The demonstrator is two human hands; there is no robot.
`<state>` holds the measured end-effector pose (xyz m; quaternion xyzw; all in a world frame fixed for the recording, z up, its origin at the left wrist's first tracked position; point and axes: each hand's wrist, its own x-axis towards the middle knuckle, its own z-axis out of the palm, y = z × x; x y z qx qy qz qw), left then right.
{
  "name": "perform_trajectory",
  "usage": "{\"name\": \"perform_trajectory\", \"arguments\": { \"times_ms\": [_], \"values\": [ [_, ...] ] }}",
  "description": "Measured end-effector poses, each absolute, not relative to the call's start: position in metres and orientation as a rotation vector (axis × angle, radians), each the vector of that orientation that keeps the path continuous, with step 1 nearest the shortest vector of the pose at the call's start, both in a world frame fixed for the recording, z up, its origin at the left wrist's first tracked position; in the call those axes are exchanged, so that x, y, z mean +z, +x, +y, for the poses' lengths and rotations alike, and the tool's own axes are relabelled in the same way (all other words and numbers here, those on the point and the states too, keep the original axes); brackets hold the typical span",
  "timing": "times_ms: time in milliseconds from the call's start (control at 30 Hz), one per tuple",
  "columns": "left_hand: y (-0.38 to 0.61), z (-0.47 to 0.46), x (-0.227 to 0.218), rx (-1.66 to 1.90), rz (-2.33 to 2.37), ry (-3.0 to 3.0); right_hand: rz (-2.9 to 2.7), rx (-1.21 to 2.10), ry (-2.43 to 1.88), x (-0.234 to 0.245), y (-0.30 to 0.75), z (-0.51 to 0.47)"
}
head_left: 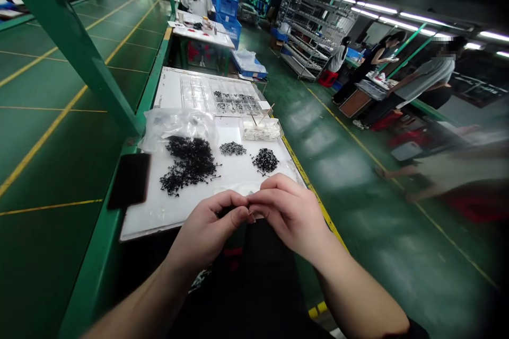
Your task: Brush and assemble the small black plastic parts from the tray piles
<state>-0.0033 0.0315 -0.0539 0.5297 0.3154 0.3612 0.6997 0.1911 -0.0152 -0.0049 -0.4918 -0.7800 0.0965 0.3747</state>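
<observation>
My left hand (217, 220) and my right hand (288, 212) meet over the near edge of a white work surface (147, 220). Fingertips of both hands pinch together around something too small and too covered to name. Beyond them lies a large pile of small black parts (191, 161) on the left. A little heap of small grey ring-like parts (233, 149) sits in the middle, and a round heap of black ring-like parts (265, 160) is just past my right hand.
A clear plastic bag (175, 124) lies behind the large pile. Farther back stand a white box (260, 130) with thin sticks and a divided clear tray (234, 100) of small parts. A dark flat object (129, 181) rests at the left edge. Several people work nearby.
</observation>
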Motion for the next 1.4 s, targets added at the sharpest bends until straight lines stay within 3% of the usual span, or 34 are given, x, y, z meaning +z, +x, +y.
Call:
{"name": "perform_trajectory", "arguments": {
  "times_ms": [333,733,867,1100,1400],
  "values": [
    [-0.018,0.027,-0.039,0.71,0.659,1.492,-1.89,0.577,-1.071,-0.003,0.192,-0.014],
    [-0.024,0.028,-0.04,0.701,0.646,1.468,-2.031,0.52,-1.085,0.0,0.197,-0.017],
    [-0.024,0.02,-0.036,0.725,0.719,1.339,-1.639,0.451,-1.115,0.006,0.204,-0.016],
    [-0.019,0.005,-0.021,0.826,0.882,1.103,-0.704,0.972,-0.49,0.025,0.216,-0.017],
    [-0.018,0.003,-0.018,0.853,0.932,1.16,-0.386,1.116,-0.212,0.011,0.205,-0.014]
  ]
}}
